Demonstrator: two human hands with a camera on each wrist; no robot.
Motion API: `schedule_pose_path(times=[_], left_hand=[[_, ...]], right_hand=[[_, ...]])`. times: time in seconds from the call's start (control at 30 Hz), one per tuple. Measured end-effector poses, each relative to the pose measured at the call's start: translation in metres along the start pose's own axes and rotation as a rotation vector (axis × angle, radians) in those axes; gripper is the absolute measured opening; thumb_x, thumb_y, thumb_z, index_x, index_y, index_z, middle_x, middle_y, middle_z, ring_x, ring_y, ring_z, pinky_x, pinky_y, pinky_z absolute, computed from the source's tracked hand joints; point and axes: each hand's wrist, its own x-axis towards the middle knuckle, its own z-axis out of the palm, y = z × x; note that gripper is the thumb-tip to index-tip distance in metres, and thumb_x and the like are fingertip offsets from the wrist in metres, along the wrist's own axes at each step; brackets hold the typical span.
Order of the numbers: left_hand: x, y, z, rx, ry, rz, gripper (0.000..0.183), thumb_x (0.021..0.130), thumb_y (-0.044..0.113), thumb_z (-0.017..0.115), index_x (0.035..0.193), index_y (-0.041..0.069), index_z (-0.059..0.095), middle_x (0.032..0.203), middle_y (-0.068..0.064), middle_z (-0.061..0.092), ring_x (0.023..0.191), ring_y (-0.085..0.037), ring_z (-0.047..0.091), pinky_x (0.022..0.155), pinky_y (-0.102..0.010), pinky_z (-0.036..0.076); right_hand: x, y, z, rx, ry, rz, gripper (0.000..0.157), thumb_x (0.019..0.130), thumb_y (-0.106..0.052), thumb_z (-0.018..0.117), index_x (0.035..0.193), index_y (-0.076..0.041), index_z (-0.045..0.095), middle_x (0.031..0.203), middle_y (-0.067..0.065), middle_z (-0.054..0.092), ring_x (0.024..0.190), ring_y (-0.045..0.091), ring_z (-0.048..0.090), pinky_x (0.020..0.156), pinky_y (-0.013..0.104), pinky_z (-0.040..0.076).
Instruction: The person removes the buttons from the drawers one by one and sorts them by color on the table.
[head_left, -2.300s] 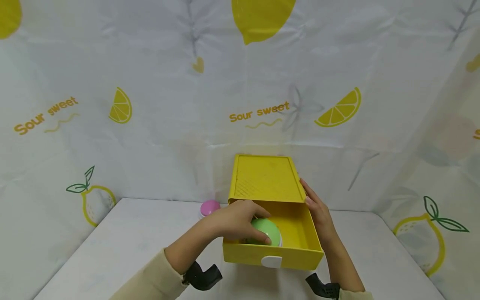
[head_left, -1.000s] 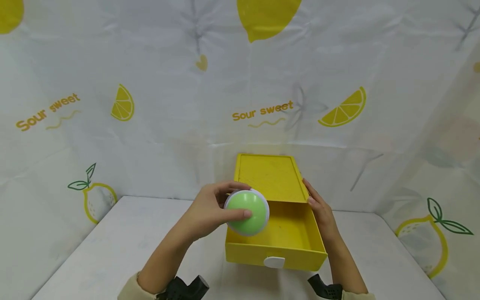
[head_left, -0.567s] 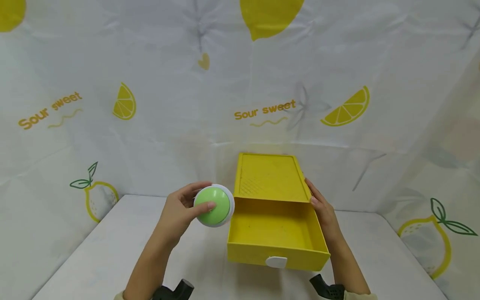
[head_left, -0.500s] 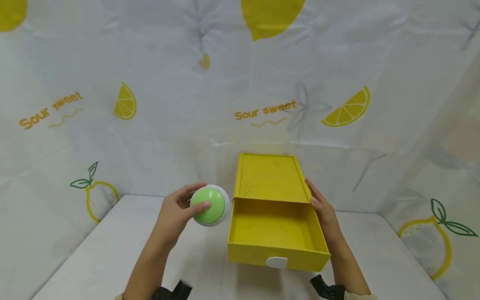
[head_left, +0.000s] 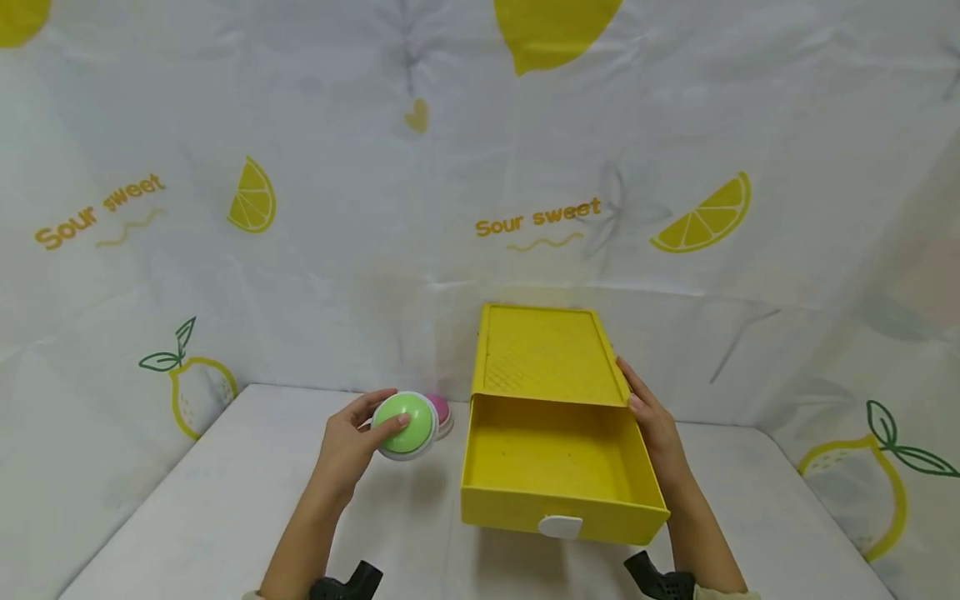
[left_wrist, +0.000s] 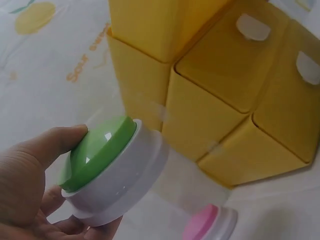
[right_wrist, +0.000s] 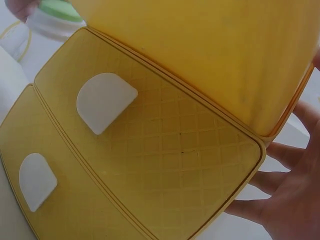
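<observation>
My left hand (head_left: 347, 448) holds a green dome-topped push button (head_left: 393, 423) with a white round base, left of the yellow drawer cabinet (head_left: 543, 350). In the left wrist view the thumb presses on the green dome (left_wrist: 100, 152) while the fingers curl under the white base, partly hidden. A shadow lies on the table below it. The cabinet's top drawer (head_left: 510, 507) is pulled out, its floor visible. My right hand (head_left: 662, 429) rests against the cabinet's right side. Extended fingers (right_wrist: 250, 210) lie along that side in the right wrist view.
A pink-topped push button (head_left: 439, 406) with a white base stands on the white table (head_left: 225, 500), just behind the green one and left of the cabinet. Below the pulled-out drawer are two pushed-in drawers with white tabs (right_wrist: 105, 102). A lemon-printed sheet (head_left: 337, 167) hangs behind.
My left hand has lifted the green push button out of the drawer, carried it left and lowered it. The pink button, hidden midway, shows again. My right hand stays on the cabinet.
</observation>
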Motion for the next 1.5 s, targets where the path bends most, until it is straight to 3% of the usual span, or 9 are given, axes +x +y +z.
schedule_pose_path(times=[0.2, 0.33, 0.47, 0.63, 0.83, 0.97, 1.1, 1.33, 1.5], left_hand=[[0.008, -0.028, 0.019, 0.028, 0.008, -0.064, 0.054, 0.084, 0.031, 0.082, 0.133, 0.016, 0.065, 0.143, -0.013, 0.060, 0.128, -0.034, 0.058, 0.101, -0.042, 0.051], [0.010, -0.043, 0.026, 0.037, 0.017, -0.091, 0.054, 0.084, 0.030, 0.081, 0.133, 0.012, 0.065, 0.146, -0.018, 0.057, 0.140, -0.040, 0.047, 0.112, -0.055, 0.044], [0.013, -0.057, 0.028, 0.046, 0.024, -0.124, 0.055, 0.086, 0.028, 0.080, 0.135, 0.009, 0.063, 0.148, -0.023, 0.053, 0.146, -0.042, 0.039, 0.117, -0.059, 0.038], [0.016, -0.073, 0.032, 0.058, 0.021, -0.149, 0.056, 0.086, 0.027, 0.079, 0.135, 0.005, 0.062, 0.147, -0.027, 0.053, 0.144, -0.041, 0.042, 0.117, -0.058, 0.038], [0.016, -0.085, 0.035, 0.230, -0.014, -0.067, 0.058, 0.089, 0.036, 0.076, 0.134, 0.002, 0.063, 0.141, -0.023, 0.060, 0.138, -0.041, 0.050, 0.114, -0.058, 0.041], [0.014, -0.085, 0.035, 0.387, 0.012, 0.010, 0.056, 0.090, 0.042, 0.074, 0.130, 0.004, 0.066, 0.133, -0.022, 0.065, 0.127, -0.040, 0.058, 0.105, -0.057, 0.048], [0.013, -0.085, 0.030, 0.442, 0.004, 0.036, 0.054, 0.089, 0.043, 0.074, 0.128, 0.005, 0.068, 0.125, -0.018, 0.069, 0.115, -0.032, 0.064, 0.099, -0.052, 0.053], [0.014, -0.092, 0.022, 0.553, -0.151, 0.138, 0.087, 0.067, 0.040, 0.092, 0.138, 0.002, 0.058, 0.129, -0.017, 0.066, 0.116, -0.030, 0.062, 0.103, -0.054, 0.050], [0.015, -0.098, 0.025, 0.594, -0.126, 0.192, 0.092, 0.059, 0.038, 0.096, 0.135, 0.003, 0.059, 0.126, -0.014, 0.066, 0.115, -0.030, 0.061, 0.103, -0.053, 0.049]], right_hand=[[0.001, -0.001, 0.000, -0.029, 0.020, -0.006, 0.056, 0.111, -0.027, 0.025, 0.164, -0.020, 0.011, 0.171, 0.006, 0.013, 0.126, 0.000, 0.054, 0.091, 0.020, 0.057], [0.001, 0.000, 0.000, -0.039, 0.021, -0.009, 0.056, 0.111, -0.026, 0.025, 0.164, -0.019, 0.010, 0.172, 0.007, 0.011, 0.125, -0.001, 0.055, 0.091, 0.019, 0.057], [0.001, 0.002, 0.000, -0.040, 0.023, -0.011, 0.055, 0.111, -0.026, 0.025, 0.164, -0.020, 0.011, 0.172, 0.006, 0.011, 0.127, -0.002, 0.053, 0.093, 0.018, 0.055], [-0.001, 0.000, 0.001, -0.033, 0.025, -0.004, 0.056, 0.111, -0.027, 0.025, 0.164, -0.020, 0.011, 0.171, 0.005, 0.014, 0.122, -0.001, 0.056, 0.090, 0.019, 0.057], [-0.001, 0.001, 0.000, -0.011, 0.004, -0.017, 0.055, 0.111, -0.026, 0.024, 0.164, -0.024, 0.012, 0.171, 0.004, 0.015, 0.122, 0.001, 0.058, 0.089, 0.021, 0.058], [-0.001, 0.002, 0.000, -0.002, -0.008, -0.027, 0.054, 0.111, -0.026, 0.023, 0.164, -0.024, 0.011, 0.170, 0.003, 0.017, 0.121, 0.003, 0.060, 0.088, 0.022, 0.059], [-0.001, 0.002, 0.000, 0.006, -0.010, -0.028, 0.055, 0.111, -0.027, 0.023, 0.164, -0.021, 0.009, 0.169, 0.002, 0.019, 0.120, 0.003, 0.061, 0.088, 0.022, 0.059], [-0.001, 0.002, 0.000, -0.020, -0.001, -0.025, 0.055, 0.111, -0.027, 0.023, 0.164, -0.020, 0.009, 0.171, 0.006, 0.015, 0.120, 0.003, 0.060, 0.087, 0.022, 0.059], [-0.001, 0.002, 0.001, -0.001, -0.008, -0.025, 0.055, 0.111, -0.027, 0.023, 0.164, -0.022, 0.009, 0.172, 0.006, 0.010, 0.126, 0.000, 0.056, 0.091, 0.020, 0.057]])
